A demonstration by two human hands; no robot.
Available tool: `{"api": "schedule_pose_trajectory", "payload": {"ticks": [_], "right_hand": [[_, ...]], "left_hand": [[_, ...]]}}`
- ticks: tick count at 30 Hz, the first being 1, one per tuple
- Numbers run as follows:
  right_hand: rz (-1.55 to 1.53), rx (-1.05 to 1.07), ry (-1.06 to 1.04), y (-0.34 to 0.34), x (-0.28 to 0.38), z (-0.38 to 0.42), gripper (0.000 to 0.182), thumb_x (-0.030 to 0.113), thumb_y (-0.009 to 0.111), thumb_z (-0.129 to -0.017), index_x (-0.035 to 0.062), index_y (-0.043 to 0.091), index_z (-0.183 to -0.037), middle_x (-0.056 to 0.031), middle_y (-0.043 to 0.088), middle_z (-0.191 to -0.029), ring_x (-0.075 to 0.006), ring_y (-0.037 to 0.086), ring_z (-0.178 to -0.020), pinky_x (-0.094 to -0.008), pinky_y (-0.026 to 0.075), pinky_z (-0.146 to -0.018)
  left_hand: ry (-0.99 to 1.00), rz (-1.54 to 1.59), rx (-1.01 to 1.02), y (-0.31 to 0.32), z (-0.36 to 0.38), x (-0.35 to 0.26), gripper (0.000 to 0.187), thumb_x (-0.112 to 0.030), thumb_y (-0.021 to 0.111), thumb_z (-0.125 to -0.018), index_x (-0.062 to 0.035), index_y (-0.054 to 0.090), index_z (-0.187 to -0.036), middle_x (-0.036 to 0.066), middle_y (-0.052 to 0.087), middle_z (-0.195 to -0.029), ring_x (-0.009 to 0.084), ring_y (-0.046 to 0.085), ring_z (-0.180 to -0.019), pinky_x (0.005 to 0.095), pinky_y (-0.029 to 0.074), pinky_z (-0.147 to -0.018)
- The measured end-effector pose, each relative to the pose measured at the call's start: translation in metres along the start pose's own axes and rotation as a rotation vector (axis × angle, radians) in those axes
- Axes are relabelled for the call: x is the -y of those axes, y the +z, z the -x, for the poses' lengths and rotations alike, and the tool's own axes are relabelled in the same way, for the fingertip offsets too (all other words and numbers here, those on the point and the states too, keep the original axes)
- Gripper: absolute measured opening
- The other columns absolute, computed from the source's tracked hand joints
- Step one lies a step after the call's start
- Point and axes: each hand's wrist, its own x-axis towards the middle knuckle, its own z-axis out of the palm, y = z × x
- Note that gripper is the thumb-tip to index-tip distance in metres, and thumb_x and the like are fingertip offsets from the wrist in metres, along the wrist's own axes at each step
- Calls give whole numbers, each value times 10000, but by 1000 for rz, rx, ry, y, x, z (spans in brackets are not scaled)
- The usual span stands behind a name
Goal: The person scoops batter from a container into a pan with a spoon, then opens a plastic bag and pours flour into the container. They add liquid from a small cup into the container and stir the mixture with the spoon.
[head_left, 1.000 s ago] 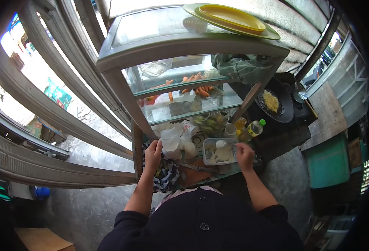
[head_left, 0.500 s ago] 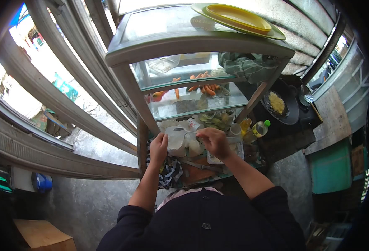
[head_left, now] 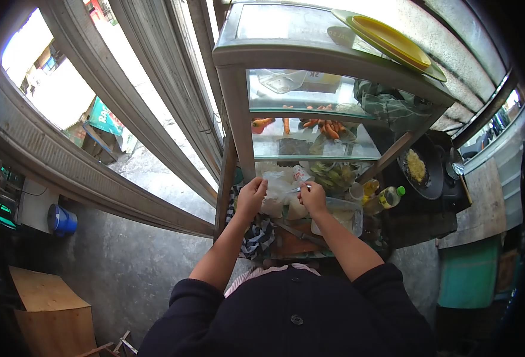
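Observation:
My left hand [head_left: 253, 195] is closed with its fingers pinched at the edge of a whitish plastic bag [head_left: 276, 178]. My right hand [head_left: 312, 196] is closed around the handle of a spoon [head_left: 295, 190], which points left toward the bag; its bowl is hard to make out. Below and between the hands sit whitish filled bags [head_left: 297, 210]. A knife [head_left: 301, 234] lies on a brown board [head_left: 289, 245] nearer my body. A clear plastic container [head_left: 353, 223] stands beneath my right forearm.
A glass display case [head_left: 234, 113] holding carrots [head_left: 331, 128] rises in front. To the right are a green-capped bottle [head_left: 387, 199], a cup [head_left: 355, 191] and a pan [head_left: 432, 184] with food frying. A patterned cloth [head_left: 258, 238] lies at left.
My view has swung left, so the case sits farther right. The spoon has shifted from over the bag's mouth toward its right side. Both hands keep their grip.

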Motion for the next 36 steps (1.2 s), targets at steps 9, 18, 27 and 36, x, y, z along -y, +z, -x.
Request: {"api": "schedule_pose_trajectory", "payload": {"ticks": [9,18,27,36], "right_hand": [[-318,-43,-3,-34,12,-5,254,237,577,-983,-5,611,-912,-37,579,-620,-89,500,-458,-238,383,-425],[-531,-120,71,-71,13,-3,244,245,593,-979,8,603,-926,-30,560,-623,-95,483,-467,-241,387,-440],[-434,-398,96,-175,-41,69,230,210,610,-967,-17,611,-931,-43,587,-659,-119,530,-506,-266,419,-467],[643,-384,-757,-175,-17,92,133,98,609,-947,-25,659,-960,-73,649,-748,-130,643,-658,-278,516,-605]], "left_hand": [[61,-148,-24,-7,-3,-7,370,-345,529,-953,10,567,-859,193,564,-697,376,555,-672,425,432,-632],[75,-217,3,-7,-6,-4,363,-325,547,-960,19,566,-847,141,544,-676,262,524,-638,377,424,-614],[47,-71,10,0,0,15,265,-269,606,-938,-5,602,-953,81,625,-730,155,583,-657,305,472,-637],[54,-133,-92,6,-3,-8,270,-261,612,-925,9,610,-931,81,624,-705,165,575,-620,317,472,-610]]}}
